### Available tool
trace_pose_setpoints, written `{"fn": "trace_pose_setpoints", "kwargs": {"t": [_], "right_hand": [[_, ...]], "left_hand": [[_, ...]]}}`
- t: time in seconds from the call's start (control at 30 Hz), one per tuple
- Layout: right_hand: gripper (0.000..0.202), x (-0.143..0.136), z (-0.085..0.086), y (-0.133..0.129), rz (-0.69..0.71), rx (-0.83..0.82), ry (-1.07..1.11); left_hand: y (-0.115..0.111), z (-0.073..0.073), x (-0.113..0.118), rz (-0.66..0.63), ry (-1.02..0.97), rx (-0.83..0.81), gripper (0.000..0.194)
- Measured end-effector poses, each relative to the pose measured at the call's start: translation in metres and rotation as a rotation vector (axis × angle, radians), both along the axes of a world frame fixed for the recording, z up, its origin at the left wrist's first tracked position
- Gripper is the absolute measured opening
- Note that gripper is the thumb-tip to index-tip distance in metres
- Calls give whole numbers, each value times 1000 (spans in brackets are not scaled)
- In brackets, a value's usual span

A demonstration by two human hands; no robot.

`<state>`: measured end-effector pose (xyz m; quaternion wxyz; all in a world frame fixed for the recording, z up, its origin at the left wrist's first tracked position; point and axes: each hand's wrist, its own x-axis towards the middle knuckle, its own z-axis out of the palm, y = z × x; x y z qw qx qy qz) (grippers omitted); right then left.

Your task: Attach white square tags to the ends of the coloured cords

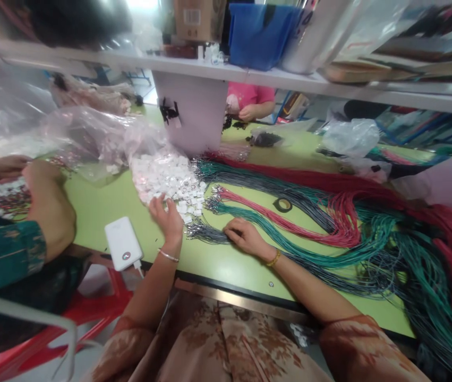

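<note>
My left hand [169, 218] is at the near edge of a pile of white plastic connectors [165, 178], its fingers bent and slightly apart. No connector shows clearly in its grasp. The pile spills from the mouth of a clear plastic bag [90, 130]. My right hand [245, 236] is closed over a bundle of grey wires [207, 233], close to their metal-tipped ends. Just beyond it lie a green wire bundle [249, 213] and a red wire bundle [265, 209], their tips pointing at the connectors.
A white power bank [123, 243] with a cable lies left of my left arm. A roll of black tape [282, 205] sits among the wires. A co-worker's arm [50, 207] is at left. Overhead, a shelf [130, 58] holds a blue bin [263, 34].
</note>
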<state>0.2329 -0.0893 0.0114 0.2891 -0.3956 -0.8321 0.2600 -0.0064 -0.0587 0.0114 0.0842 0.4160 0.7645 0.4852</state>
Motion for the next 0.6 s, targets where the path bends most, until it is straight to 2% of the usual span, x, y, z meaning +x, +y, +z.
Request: {"fn": "trace_pose_setpoints", "kwargs": {"t": [0.07,0.13,0.2,0.3,0.43,0.5,0.6], "right_hand": [[23,-4,4,1,-14,-12,-7],[20,-11,6,3,-26,-19,-21],[16,-21,6,6,-36,-26,-41],[13,-34,3,10,-33,-54,-76],[16,-36,-3,14,-51,-119,-17],[15,-32,-3,16,-95,-149,47],[13,-28,0,18,-169,-236,186]], "left_hand": [[-10,6,-7,-194,152,-59,34],[-17,8,-9,-384,326,-192,26],[-22,10,-6,-478,464,-319,23],[-21,13,-1,-535,562,-442,20],[-16,19,-2,-580,563,-532,21],[-14,23,-6,-553,478,-482,26],[-9,33,-7,-446,248,-209,26]]}}
